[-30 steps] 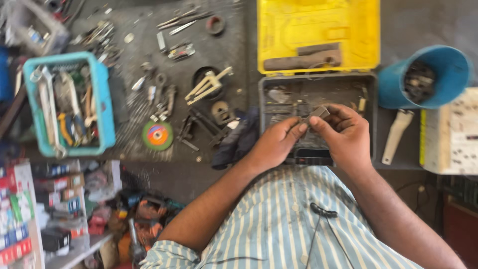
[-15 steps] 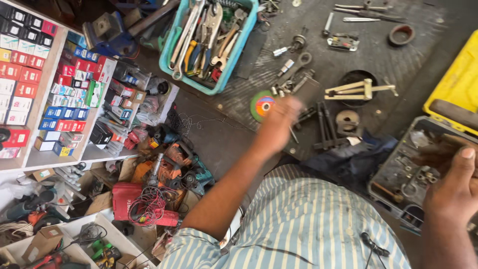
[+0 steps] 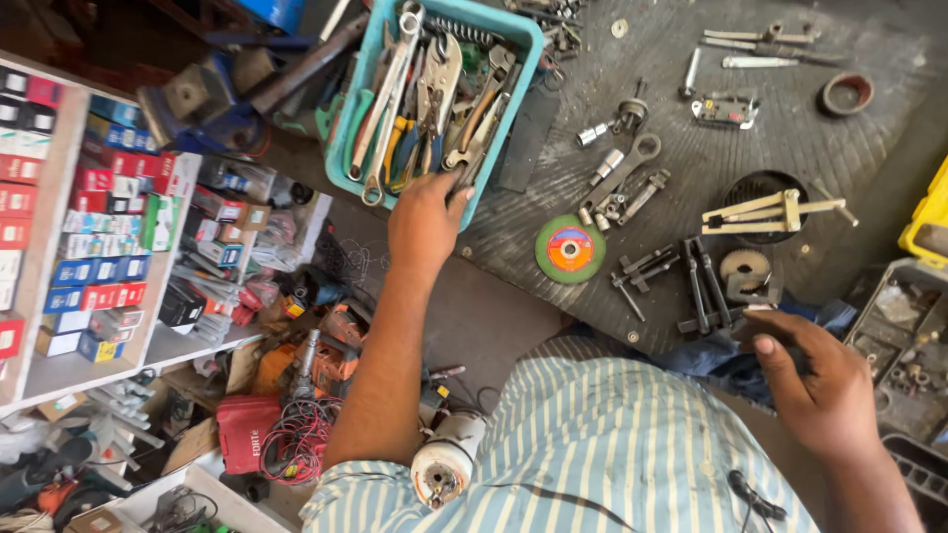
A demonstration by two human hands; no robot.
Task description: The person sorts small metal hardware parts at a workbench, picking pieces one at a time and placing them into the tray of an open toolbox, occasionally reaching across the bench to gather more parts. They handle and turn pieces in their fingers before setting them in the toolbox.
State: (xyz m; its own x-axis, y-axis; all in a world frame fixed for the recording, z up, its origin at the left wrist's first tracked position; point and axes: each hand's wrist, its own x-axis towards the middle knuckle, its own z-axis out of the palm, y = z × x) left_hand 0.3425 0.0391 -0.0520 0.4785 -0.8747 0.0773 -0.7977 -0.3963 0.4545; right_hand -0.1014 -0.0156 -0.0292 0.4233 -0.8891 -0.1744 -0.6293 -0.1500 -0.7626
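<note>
At upper centre, the left hand [image 3: 427, 222] reaches into the teal tool tray [image 3: 348, 148], fingers grasping a wrench [image 3: 472, 148], while the right hand [image 3: 815, 380] at lower right hovers loosely curled, its grip empty, beside black bolts [image 3: 703, 286] on the counter [image 3: 790, 128].

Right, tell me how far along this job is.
Done: loose parts lie spread on the dark mat, nothing visibly assembled. In hand: the left hand reaches into the teal tool bin, fingers among the wrenches; nothing lifted yet. The right hand hovers empty beside the grey parts tray. Left: choosing and using a tool.
</note>
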